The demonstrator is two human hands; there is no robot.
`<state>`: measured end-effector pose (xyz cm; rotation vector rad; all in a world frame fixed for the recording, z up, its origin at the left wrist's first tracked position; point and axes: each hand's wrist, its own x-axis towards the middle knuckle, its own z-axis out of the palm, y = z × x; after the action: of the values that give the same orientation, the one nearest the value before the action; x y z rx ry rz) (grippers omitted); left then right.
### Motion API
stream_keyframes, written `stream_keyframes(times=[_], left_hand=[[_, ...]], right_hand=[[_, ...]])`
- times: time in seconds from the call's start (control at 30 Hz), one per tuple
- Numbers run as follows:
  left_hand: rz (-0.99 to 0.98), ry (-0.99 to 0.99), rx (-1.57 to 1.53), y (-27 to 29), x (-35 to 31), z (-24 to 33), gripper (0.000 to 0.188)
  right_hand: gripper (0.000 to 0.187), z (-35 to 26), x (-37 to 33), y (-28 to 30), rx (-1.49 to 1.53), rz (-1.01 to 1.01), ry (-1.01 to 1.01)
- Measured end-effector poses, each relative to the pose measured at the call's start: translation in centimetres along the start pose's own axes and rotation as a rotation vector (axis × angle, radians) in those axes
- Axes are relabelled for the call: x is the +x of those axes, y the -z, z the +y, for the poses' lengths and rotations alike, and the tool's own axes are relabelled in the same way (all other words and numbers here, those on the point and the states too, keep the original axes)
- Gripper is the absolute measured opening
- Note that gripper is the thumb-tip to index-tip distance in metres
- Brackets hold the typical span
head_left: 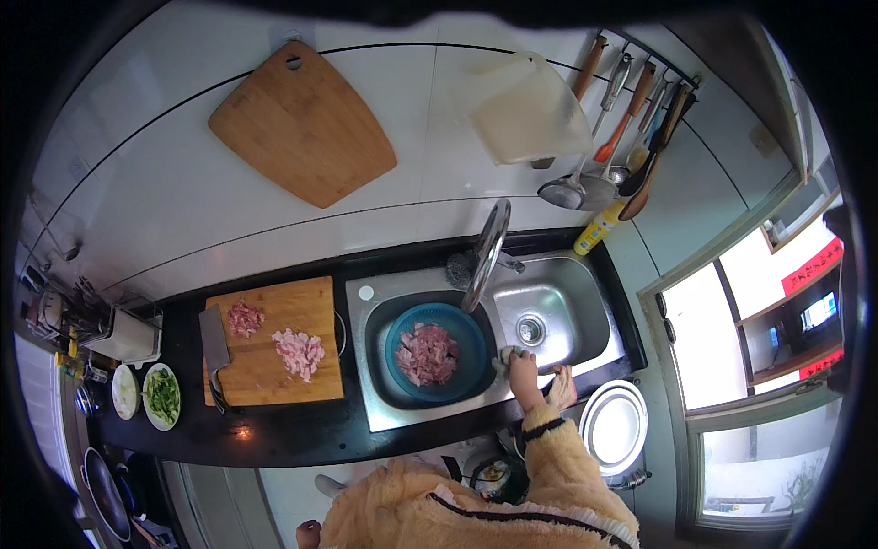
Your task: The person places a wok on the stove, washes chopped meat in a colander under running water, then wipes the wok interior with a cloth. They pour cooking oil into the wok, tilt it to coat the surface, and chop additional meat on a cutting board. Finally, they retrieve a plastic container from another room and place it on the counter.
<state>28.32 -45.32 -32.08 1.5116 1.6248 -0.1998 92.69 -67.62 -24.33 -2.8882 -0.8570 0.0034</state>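
My right hand (526, 380), at the end of a fluffy yellow sleeve, is closed on a small greyish-green, cloth-like thing (505, 358) at the front of the divider between the sink bowls. Close beside it, a pinkish-beige thing (562, 389) lies over the sink's front edge; I cannot make out its kind. Only a bit of my left hand (309, 533) shows at the lower edge, its fingers mostly hidden. In the left bowl sits a blue-green basin (479, 350) with cut raw meat (426, 355) inside. The right bowl (567, 316) shows its drain.
A cutting board (274, 389) to the left carries a cleaver (214, 339) and two heaps of chopped meat. Plates of cut vegetables (162, 398) stand farther left. The faucet (489, 247) rises behind the divider. White basins (615, 428) stand right of my arm.
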Motion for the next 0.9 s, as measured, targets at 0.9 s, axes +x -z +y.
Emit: stream_keyframes(times=[0.9], left_hand=[[-0.322,0.346,-0.277,-0.1,-5.3,-12.9,0.062]], right_hand=[[0.035,-12.2,-9.8,3.4,-0.039,0.201,0.341]])
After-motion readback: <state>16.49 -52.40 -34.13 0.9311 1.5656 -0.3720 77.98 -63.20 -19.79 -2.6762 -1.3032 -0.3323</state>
